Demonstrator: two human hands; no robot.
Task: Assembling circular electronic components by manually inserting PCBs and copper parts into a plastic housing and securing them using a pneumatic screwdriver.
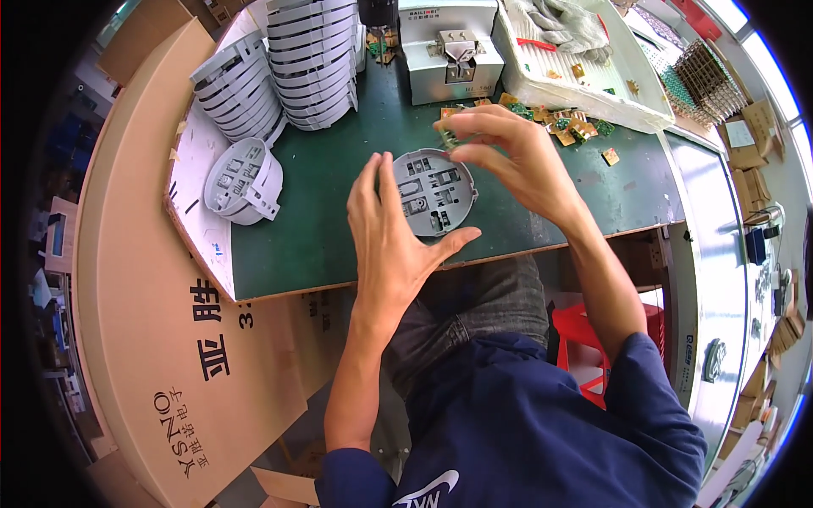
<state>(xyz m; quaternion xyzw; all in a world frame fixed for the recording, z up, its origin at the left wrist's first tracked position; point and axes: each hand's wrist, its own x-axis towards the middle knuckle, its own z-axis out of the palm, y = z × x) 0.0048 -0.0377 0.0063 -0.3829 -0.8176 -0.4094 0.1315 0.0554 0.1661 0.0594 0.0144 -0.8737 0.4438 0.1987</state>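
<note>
A round grey plastic housing (434,188) lies on the green table, its moulded compartments facing up. My left hand (385,224) is spread at the housing's left and near side, thumb and fingers apart. Above its far right rim, my right hand (508,157) pinches a small green circuit board (447,135) between thumb and fingers. Several more small green and orange circuit boards (563,127) lie loose beyond that hand. To the left sits a second set of grey housings (244,182), tilted, with the compartments showing.
Tall stacks of grey housings (313,63) stand at the back left. A silver metal machine (451,51) is at the back centre, beside a white tray (627,106) holding a grey glove (563,30). Large cardboard (135,279) borders the table's left; a red stool (584,339) stands below the right.
</note>
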